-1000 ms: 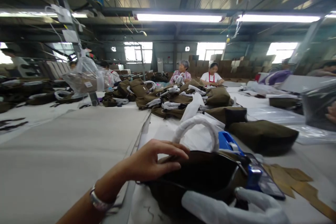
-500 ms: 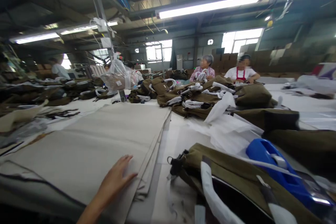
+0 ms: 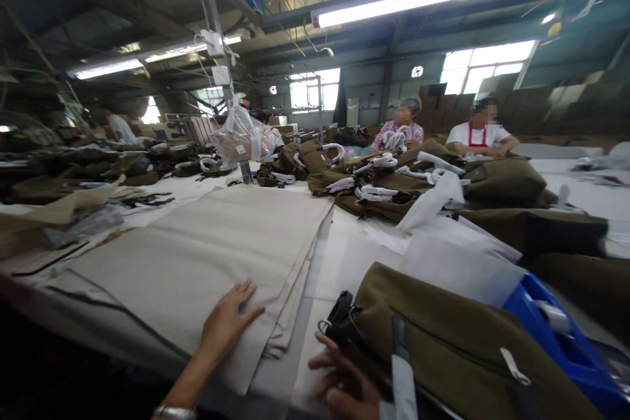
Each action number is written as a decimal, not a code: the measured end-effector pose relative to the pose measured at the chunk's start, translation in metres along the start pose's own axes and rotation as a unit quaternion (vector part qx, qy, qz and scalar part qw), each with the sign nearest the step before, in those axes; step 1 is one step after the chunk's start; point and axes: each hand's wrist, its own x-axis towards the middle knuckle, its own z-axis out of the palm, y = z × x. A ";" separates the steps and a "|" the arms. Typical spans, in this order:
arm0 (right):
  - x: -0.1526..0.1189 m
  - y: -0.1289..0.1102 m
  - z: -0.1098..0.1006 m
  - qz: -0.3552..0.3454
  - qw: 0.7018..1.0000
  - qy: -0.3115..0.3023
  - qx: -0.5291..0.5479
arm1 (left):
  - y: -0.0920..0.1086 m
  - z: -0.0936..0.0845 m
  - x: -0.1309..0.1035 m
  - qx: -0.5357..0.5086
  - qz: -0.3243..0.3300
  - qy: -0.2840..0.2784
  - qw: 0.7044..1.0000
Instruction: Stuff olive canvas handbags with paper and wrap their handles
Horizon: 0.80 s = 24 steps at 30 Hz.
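My left hand lies on a stack of pale beige cloth sheets, fingers stretched out and thumb apart, holding nothing. A metal bracelet or watch is on that wrist. My right hand is low in the view, beside the near left end of an olive-green bag. Its fingers are bent but apart, somewhat blurred, with nothing visible in them. Just above it, black clips with a metal ring hang at the bag's corner. White wrapping covers part of the bag's strap.
A blue plastic holder with a pale roll stands right of the bag. Behind lie thin white sheets and a pile of olive bags. A metal post rises from the table. Two people sit across it.
My right hand has come into view beside the bag. The bag's opening has been covered by its olive cloth. My left hand stays flat on the cloth; the view has shifted left.
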 end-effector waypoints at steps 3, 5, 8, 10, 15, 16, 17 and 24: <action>0.032 0.000 0.020 -0.019 0.995 -0.041 0.094 | 0.006 -0.005 0.000 -0.003 -0.005 0.004 1.000; 0.061 -0.005 0.030 -0.018 0.986 -0.029 0.166 | 0.009 -0.008 -0.001 -0.006 -0.006 0.008 1.000; 0.099 -0.011 0.034 -0.028 0.972 0.037 0.231 | 0.013 -0.010 -0.001 -0.014 -0.011 0.017 1.000; 0.115 -0.009 0.030 -0.037 0.966 0.074 0.244 | 0.015 -0.010 -0.001 -0.021 -0.018 0.026 0.999; 0.118 0.008 0.019 -0.036 0.959 0.109 0.259 | 0.015 -0.010 0.000 -0.049 -0.036 0.055 0.997; 0.117 0.011 0.018 -0.035 0.959 0.109 0.260 | 0.014 -0.012 0.001 -0.057 -0.037 0.057 0.996; 0.116 0.014 0.018 -0.035 0.959 0.109 0.260 | 0.013 -0.015 0.002 -0.065 -0.038 0.060 0.995; 0.126 0.031 0.015 -0.072 0.971 0.072 0.218 | 0.025 -0.044 -0.002 -0.074 -0.038 0.104 0.991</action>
